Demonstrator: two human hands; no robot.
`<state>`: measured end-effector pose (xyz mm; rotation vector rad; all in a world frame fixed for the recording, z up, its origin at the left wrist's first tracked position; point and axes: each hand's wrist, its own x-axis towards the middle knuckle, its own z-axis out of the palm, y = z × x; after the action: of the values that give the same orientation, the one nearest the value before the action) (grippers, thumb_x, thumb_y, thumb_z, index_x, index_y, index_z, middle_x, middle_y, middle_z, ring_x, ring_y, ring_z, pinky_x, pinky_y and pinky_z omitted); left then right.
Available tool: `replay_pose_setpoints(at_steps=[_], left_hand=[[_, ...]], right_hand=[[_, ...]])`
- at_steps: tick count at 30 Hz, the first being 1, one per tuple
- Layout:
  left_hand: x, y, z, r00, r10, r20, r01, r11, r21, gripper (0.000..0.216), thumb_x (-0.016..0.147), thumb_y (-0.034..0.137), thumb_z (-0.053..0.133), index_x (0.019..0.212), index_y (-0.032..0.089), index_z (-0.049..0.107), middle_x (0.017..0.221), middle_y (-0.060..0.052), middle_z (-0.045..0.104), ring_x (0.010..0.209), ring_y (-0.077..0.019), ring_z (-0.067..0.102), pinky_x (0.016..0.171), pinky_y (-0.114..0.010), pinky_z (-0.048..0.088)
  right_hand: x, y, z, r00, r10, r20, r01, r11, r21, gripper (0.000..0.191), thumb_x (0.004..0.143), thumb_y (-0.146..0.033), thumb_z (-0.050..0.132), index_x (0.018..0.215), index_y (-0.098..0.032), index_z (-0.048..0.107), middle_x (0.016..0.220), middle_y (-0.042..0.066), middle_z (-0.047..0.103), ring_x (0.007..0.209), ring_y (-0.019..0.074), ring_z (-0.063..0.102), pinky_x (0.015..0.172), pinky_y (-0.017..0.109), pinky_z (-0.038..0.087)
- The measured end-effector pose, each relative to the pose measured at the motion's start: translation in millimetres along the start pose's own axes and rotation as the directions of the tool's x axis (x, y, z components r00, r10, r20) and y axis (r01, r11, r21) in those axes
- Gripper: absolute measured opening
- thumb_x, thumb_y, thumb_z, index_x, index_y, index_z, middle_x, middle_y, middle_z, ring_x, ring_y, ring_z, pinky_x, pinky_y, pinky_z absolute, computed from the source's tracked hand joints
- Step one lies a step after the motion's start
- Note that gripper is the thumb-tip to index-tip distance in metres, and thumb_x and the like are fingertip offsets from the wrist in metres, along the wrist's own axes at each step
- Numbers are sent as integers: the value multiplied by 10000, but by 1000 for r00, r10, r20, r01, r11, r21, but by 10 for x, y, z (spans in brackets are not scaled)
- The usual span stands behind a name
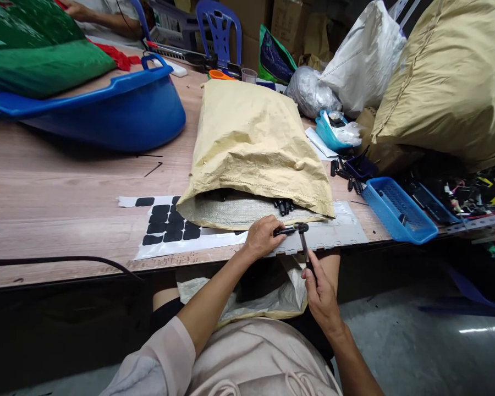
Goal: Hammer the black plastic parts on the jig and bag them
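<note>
My left hand (262,236) rests on the table's front edge, fingers pinched on a small black rod-shaped part (284,231). My right hand (320,294) is below the table edge, closed round the handle of a small hammer (303,242) whose dark head touches the end of the black part. Just behind lies a tan woven sack (251,143) with its mouth open toward me; several black parts (283,206) show inside it. A white sheet with black adhesive pads (169,225) lies left of my left hand. An open bag (272,297) hangs in my lap.
A blue tub (119,113) with a green bag stands at the back left. A blue basket (396,212) and black parts sit to the right, with big sacks (449,82) behind. Another person's arm (99,16) shows at the far end. A black cable (66,259) runs along the front edge.
</note>
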<state>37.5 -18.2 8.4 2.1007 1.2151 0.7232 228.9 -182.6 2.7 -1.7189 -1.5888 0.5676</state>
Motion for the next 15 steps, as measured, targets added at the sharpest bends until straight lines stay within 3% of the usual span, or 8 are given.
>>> replay_pose_setpoints(at_steps=[9,13,15], left_hand=[[3,-5,10,1000,4,3,-4,1000,6,118,847,232,756,964,236,745,914,-18,672,924,-203,631,838,-320,498],[3,-5,10,1000,4,-4,-4,1000,1,102,844,224,751,945,236,749,899,-21,669,923,-205,634,841,-322,504],[4,6,7,1000,1,-3,-1,1000,-1,104,837,224,755,941,230,748,904,-24,675,925,-207,637,848,-327,508]], right_hand=[[0,-68,72,996,-84,20,83,996,32,526,1076,-323,431,1588,-211,473,1517,109,602,1384,213,598,1155,385,515],[13,-55,120,992,-106,64,105,994,29,510,1073,-305,436,1572,-220,498,1529,94,596,1424,208,565,1178,375,495],[37,-39,106,997,-75,24,74,997,14,512,1070,-320,444,1566,-210,504,1522,102,601,1416,216,570,1171,379,499]])
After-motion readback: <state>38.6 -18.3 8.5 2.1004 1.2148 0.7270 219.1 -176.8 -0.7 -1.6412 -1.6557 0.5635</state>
